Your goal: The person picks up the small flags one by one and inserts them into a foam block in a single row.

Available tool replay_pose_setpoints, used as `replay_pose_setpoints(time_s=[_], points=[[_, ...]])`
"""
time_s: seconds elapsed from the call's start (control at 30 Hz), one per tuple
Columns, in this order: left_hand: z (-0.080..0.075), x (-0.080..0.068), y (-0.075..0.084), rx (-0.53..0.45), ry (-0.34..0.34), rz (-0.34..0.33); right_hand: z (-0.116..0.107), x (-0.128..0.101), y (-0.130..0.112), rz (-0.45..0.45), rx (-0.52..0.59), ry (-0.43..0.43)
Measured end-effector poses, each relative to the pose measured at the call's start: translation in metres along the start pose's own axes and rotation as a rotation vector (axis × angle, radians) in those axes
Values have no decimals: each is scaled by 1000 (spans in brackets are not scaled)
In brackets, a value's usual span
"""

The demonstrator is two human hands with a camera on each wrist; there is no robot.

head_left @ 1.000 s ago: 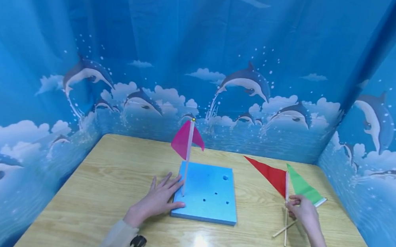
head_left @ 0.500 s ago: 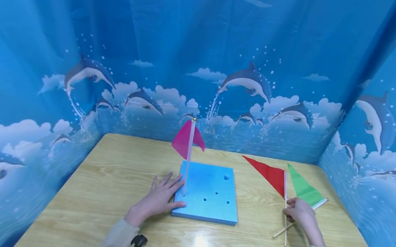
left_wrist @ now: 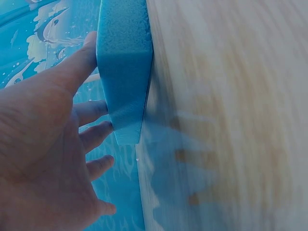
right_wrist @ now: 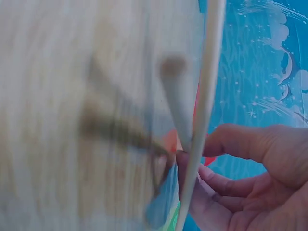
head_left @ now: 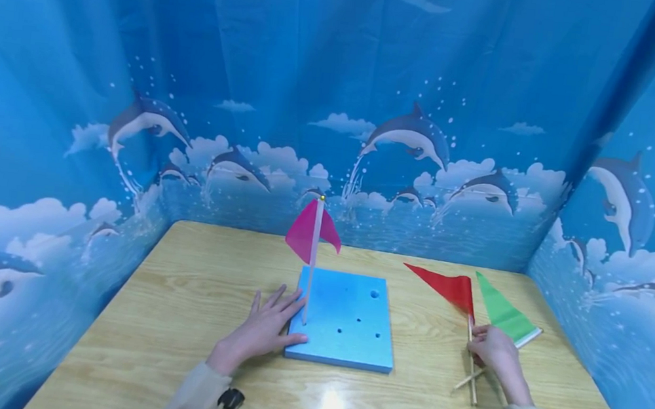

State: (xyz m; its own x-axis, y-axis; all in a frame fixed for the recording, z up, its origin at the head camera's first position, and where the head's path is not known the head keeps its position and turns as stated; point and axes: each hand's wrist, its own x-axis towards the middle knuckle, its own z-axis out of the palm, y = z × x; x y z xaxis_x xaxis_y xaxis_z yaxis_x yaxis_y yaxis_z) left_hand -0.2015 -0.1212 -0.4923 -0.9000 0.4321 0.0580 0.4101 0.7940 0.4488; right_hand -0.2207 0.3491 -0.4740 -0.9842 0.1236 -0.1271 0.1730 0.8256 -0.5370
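1. The red flag is lifted off the tabletop, its thin wooden stick slanting up and slightly left from near the front right of the tabletop, with the red pennant pointing out to the left at the top.
2. The right hand pinches that stick partway up; in the right wrist view the thumb and curled fingers close round the pale stick.
3. The green flag lies just beside the red one, on its right, its pennant flat on the tabletop and partly under the right hand. Its stick runs down to the left and crosses the red flag's stick below the hand.
4. A square blue foam block lies flat in the middle of the tabletop, well apart from the two flags, with several small round holes in its top face.
5. A magenta flag stands upright in a hole near the block's left edge.
6. The left hand lies flat with fingers spread and straight against the block's left front corner; in the left wrist view the thumb presses the foam's edge and holds nothing.
7. Beige sleeves cover both forearms, each with a small black device at the wrist.
8. A blue dolphin-print curtain encloses the tabletop on three sides.
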Motion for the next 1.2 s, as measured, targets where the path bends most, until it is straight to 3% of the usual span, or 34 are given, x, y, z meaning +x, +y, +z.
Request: replay_pose_setpoints(time_s=[0.33, 1.2], points=[[0, 0, 0, 8, 8, 6, -4, 5, -3, -43, -16, 54], [1, 0, 0, 13, 1, -8, 12, 0, -51, -118, 374, 197]])
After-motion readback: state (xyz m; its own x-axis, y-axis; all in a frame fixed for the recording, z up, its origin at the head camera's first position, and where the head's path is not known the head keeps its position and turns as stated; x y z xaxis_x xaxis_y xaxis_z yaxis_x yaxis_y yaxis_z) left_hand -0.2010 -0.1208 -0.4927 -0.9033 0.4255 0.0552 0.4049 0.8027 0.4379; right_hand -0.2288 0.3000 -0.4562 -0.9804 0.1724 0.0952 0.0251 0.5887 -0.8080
